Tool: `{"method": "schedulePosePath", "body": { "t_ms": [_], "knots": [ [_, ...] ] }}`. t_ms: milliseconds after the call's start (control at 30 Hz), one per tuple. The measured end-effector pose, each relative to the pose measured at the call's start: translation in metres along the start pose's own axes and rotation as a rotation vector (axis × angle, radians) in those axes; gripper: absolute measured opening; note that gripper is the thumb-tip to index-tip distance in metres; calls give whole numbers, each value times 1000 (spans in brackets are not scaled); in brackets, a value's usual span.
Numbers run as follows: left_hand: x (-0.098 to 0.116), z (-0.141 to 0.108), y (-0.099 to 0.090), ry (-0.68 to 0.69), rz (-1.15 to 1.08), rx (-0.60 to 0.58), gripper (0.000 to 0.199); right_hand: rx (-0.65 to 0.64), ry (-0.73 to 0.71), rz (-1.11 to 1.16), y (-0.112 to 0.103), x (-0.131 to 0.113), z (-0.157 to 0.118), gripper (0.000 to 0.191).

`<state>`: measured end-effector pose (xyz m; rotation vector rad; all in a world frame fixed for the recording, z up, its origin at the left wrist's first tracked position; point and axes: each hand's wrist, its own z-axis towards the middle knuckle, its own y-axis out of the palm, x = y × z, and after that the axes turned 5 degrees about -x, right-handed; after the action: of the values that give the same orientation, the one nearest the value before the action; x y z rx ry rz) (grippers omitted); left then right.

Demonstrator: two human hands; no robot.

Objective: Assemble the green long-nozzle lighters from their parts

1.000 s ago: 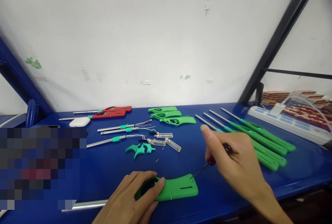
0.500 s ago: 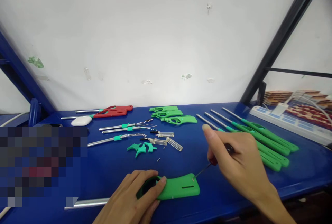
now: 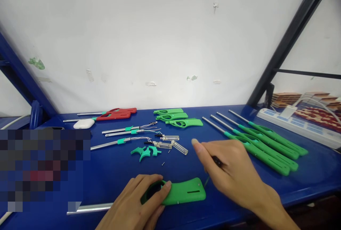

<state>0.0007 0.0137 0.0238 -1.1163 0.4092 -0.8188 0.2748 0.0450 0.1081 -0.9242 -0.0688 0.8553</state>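
Observation:
A green gas lighter (image 3: pixel 183 193) lies flat at the table's front, its metal tube pointing left. My left hand (image 3: pixel 137 201) is closed round the lighter's trigger end, with thumb and fingers pressing it down. Just right of the lighter's handle end, my right hand (image 3: pixel 234 175) grips a screwdriver (image 3: pixel 217 161) whose dark handle shows between the fingers. Its thin shaft slants down beside the handle end, apart from the screw hole. A small screw (image 3: pixel 163 163) rests behind the lighter. Farther back sit teal triggers (image 3: pixel 145 153) and clear fuel tanks (image 3: pixel 163 145).
Several assembled green lighters (image 3: pixel 266 150) lie at right, before a white power strip (image 3: pixel 295 125). Green handle shells (image 3: pixel 183 122), metal tubes with wires (image 3: pixel 121 141), red lighters (image 3: pixel 114 115) and a white case (image 3: pixel 84 124) lie toward the back wall.
My right hand has moved left and slightly down, and the screwdriver tip has come away from the screw hole. My left hand and the lighter are still.

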Motion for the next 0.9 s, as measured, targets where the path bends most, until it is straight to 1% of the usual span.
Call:
{"method": "schedulePosePath", "body": {
  "t_ms": [167, 233, 467, 633, 800, 900],
  "knots": [
    [0, -1, 0, -1, 8, 6, 42, 168, 56, 34, -15, -3, 4, 61],
    [-1, 0, 0, 5, 9, 5, 43, 187, 65, 58, -17, -4, 6, 62],
    [-5, 1, 1, 21, 12, 6, 41, 133, 37, 43, -4, -6, 9, 60],
    [-3, 2, 2, 29, -13, 32, 43, 93, 48, 48, -5, -7, 8, 60],
    [-3, 4, 1, 25, 4, 24, 43, 46, 99, 35, -4, -4, 9, 60],
    [-3, 3, 0, 31, 6, 22, 44, 9, 100, 34, -3, -3, 10, 58]
  ]
}}
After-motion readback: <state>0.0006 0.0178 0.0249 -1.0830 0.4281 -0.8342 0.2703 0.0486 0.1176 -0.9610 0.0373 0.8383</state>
